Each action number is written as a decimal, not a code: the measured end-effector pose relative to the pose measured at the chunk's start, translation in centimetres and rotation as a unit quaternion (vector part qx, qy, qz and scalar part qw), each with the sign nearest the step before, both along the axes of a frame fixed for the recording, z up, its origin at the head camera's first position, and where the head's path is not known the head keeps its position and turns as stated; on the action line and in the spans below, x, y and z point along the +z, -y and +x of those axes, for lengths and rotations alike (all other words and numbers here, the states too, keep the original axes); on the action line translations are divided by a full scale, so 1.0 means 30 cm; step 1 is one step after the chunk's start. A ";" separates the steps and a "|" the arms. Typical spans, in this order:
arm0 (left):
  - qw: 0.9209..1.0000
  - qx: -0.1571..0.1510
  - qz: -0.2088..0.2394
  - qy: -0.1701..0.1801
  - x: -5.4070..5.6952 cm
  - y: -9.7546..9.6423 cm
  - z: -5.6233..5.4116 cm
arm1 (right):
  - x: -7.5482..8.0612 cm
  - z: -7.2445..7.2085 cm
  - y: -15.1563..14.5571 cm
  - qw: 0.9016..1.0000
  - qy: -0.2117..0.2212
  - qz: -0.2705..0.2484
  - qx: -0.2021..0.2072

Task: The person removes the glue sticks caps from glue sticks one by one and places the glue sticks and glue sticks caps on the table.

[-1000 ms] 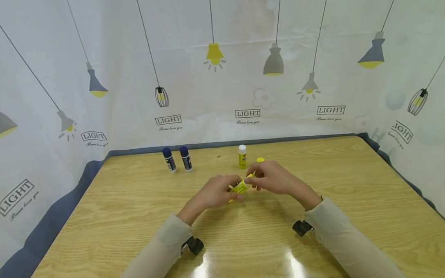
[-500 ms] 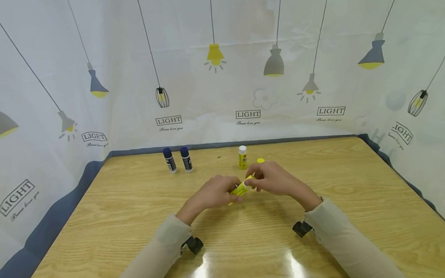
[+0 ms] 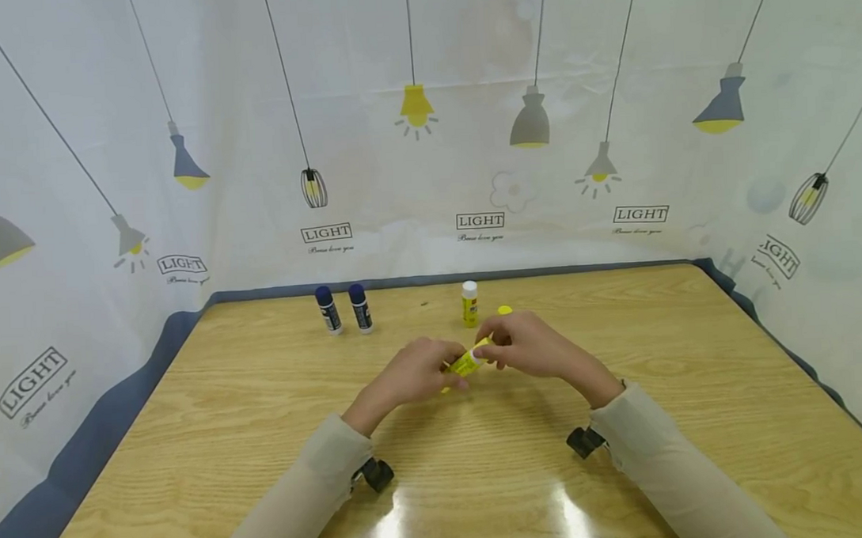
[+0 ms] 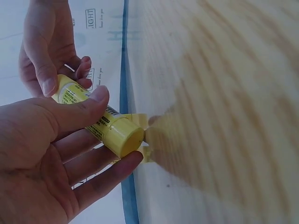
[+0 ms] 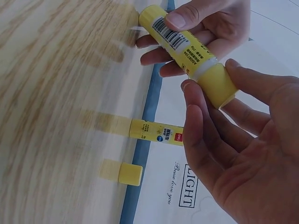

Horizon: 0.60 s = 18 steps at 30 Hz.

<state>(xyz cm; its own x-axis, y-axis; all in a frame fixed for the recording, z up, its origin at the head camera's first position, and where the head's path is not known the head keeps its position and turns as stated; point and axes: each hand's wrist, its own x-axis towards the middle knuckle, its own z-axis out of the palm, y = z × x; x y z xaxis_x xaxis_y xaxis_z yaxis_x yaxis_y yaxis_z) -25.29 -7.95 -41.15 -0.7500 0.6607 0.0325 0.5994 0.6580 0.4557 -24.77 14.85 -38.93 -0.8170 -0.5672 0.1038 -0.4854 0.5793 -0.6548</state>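
A yellow glue stick (image 3: 466,364) with a barcode label is held tilted above the table between both hands. My left hand (image 3: 420,368) grips its body near the lower end, thumb across the label, as the left wrist view shows. At the upper end, my right hand (image 3: 529,345) pinches the yellow cap (image 5: 217,86) between thumb and fingers. A white band shows between cap and body. Behind the hands stands another yellow glue stick (image 3: 470,306) with a white top. Beside it a loose yellow cap (image 5: 131,174) sits on the table, partly hidden by my right hand in the head view.
Two glue sticks with dark blue caps, one on the left (image 3: 329,310) and one on the right (image 3: 360,309), stand upright at the back left. The wooden table (image 3: 216,435) ends at a white curtain (image 3: 385,191) printed with lamps.
Both hands stay in nearly the same place on the glue stick, with only slight finger shifts. The standing glue sticks and loose cap have not moved.
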 end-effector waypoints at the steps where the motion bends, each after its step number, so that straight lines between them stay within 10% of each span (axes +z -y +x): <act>1: 1.000 -0.003 0.000 -0.001 0.000 0.000 -0.001 | 0.000 -0.001 0.000 1.000 0.000 0.001 0.000; 18: 1.000 0.016 -0.004 0.015 -0.009 0.002 -0.011 | -0.003 0.000 -0.004 1.000 -0.009 0.002 0.000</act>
<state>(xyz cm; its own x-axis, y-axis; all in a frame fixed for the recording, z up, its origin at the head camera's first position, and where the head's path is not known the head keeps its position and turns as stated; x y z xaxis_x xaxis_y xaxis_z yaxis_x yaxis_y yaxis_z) -25.63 -8.00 -41.41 -0.7718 0.6358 0.0054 0.5639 0.6805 0.4679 -24.78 14.96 -39.02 -0.8150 -0.5677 0.1160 -0.4972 0.5824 -0.6431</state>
